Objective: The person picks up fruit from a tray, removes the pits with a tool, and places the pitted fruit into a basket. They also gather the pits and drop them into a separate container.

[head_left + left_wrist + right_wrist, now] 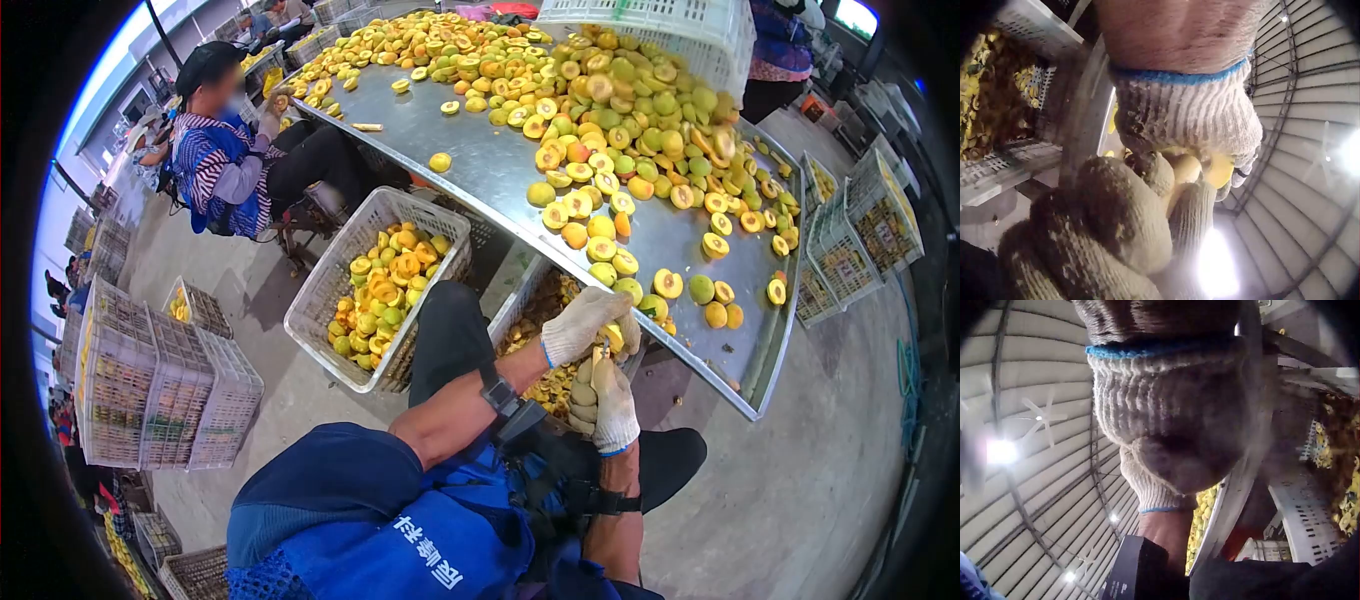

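In the head view, the left hand (583,326), in a pale knitted glove, grips a yellow-green fruit piece (612,337). The gloved right hand (606,400) is close against it, its fingers curled round a slim tan-handled tool (599,353) whose tip is unclear. Both hands are above a crate of cut scraps (545,392). The left wrist view shows yellow fruit (1220,171) below the left glove's cuff (1185,112), beside soiled glove fingers. The right glove (1172,419) hides its own fingers and whatever they hold in the right wrist view.
A metal table (460,190) bearing halved and whole fruit extends beyond the hands. Its near edge is beside them. A white crate of fruit (303,315) stands left of the knees. Stacked crates (150,385) are farther left, and a seated person (225,160) is at upper left.
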Action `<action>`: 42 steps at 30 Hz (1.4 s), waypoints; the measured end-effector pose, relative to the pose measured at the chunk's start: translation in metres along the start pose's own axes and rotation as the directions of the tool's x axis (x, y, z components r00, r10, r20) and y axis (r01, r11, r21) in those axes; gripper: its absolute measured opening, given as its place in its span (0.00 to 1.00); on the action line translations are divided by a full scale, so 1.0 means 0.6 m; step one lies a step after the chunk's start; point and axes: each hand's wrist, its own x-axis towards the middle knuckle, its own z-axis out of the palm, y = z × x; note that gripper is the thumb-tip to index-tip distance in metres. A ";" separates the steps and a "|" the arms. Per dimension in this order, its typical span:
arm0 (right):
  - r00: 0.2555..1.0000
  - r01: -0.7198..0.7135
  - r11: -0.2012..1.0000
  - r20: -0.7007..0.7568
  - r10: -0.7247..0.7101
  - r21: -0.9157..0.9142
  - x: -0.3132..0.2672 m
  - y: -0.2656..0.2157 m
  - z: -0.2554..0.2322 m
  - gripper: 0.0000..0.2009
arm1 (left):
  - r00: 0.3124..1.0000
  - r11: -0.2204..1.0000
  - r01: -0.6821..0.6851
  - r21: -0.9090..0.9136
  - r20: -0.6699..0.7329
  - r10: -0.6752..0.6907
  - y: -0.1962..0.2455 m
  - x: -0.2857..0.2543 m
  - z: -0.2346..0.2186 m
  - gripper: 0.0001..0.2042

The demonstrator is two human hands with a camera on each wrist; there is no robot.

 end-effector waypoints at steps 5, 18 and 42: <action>0.982 0.020 0.996 0.187 -0.035 0.082 0.012 0.013 -0.042 0.21 | 0.991 0.964 0.122 -0.237 0.085 -0.105 -0.015 -0.008 -0.004 0.26; 0.999 -0.006 0.985 -0.049 -0.003 -0.171 0.020 0.015 -0.026 0.19 | 0.947 0.931 0.251 -0.263 -0.135 -0.293 -0.016 -0.014 0.004 0.30; 0.992 0.032 0.988 0.114 -0.050 0.151 0.037 0.064 -0.081 0.26 | 0.848 0.692 0.302 -0.656 -0.147 -0.510 -0.049 0.001 -0.001 0.28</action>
